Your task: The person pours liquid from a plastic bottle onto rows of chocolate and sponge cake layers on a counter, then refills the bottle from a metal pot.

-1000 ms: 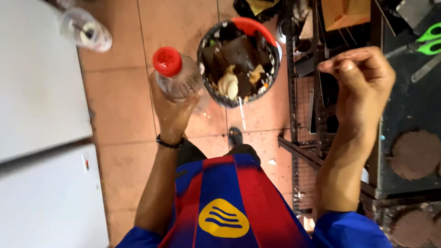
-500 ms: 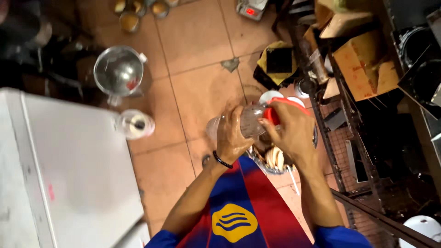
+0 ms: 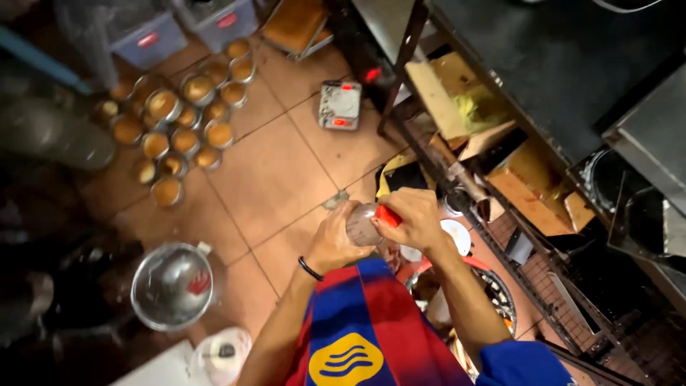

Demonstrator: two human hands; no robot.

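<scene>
Two hands meet at chest height: left hand [image 3: 336, 239] wraps clear plastic bottle [image 3: 363, 223]; right hand [image 3: 413, 218] closes on its red screw cap [image 3: 389, 216]. Bottle sits above tiled floor [image 3: 286, 171], nr rubbish-filled bin [image 3: 493, 297]. Risk: cap slips w/ twisting, contents spill.

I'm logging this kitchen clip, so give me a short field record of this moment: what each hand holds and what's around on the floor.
left hand: grips clear plastic bottle
right hand: on the bottle's red cap
floor, upper left: cluster of small round tins with orange-brown filling
floor, lower left: metal bowl
floor, top centre: small scale
right side: metal rack with cardboard boxes
</scene>
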